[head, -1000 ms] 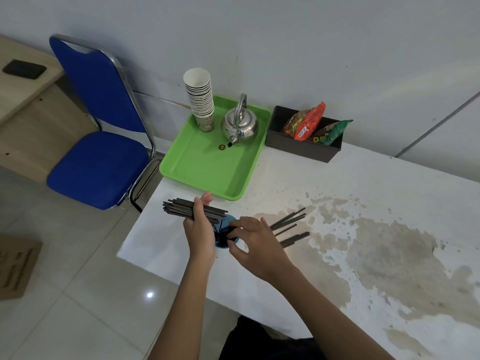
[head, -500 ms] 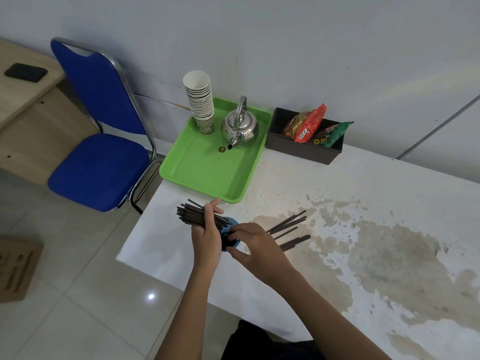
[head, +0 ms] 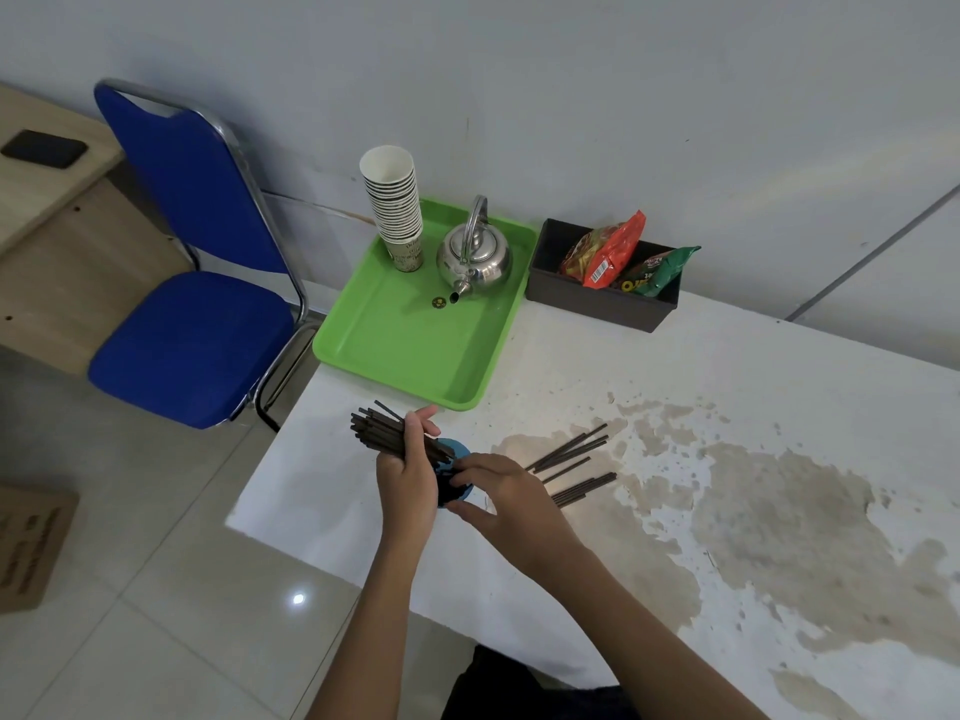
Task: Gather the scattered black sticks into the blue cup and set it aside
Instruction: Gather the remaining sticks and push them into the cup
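Bundle: sticks (head: 395, 436) sit clamped in the left hand (head: 408, 483), whose grip is closed around their middle; over the last second the bundle has swung from lying nearly level to slanting down, its lower ends now at the cup mouth.
Cup: blue cup (head: 460, 472) stands on the table (head: 363, 511) just below the tray (head: 410, 350), mostly hidden between the two hands.
Right hand: right hand (head: 511, 498) curls its grip around the cup's side, steadying it; it has stayed there while the bundle tilted.
Loose sticks: a few more (head: 571, 467) lie flat just right of the cup, untouched.
Meaning: the bundle looks about to drop in; the loose ones remain to collect, then the cup can be set aside.
Risk: splayed upper ends may tip the cup.
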Motion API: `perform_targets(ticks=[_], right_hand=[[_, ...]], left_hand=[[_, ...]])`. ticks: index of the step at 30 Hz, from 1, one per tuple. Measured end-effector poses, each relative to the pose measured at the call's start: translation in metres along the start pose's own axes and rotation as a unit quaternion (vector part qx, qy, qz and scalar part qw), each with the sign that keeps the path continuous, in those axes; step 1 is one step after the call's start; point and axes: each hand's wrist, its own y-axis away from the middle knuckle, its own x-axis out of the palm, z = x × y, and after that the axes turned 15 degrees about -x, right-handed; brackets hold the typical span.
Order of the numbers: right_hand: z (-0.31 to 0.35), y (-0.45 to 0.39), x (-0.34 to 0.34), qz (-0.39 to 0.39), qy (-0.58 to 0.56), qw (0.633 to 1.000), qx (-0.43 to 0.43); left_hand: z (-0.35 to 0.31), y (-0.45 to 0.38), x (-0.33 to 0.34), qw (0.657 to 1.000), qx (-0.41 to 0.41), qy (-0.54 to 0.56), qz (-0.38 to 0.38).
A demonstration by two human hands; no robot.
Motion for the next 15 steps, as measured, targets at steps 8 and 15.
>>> perform_targets(ticks=[8,15], right_hand=[[-0.0014,0.0027,-0.0002,-0.023,-0.013,1.0,0.008],[0.0011,0.0032,0.0017,-0.037,-0.019,0.999,0.011]], left_hand=[[0.0051,-0.0008,0.0009,1.0,0.015,-0.014,0.0],[0.0077,-0.0006,0.0017,1.0,0.009,-0.004,0.011]])
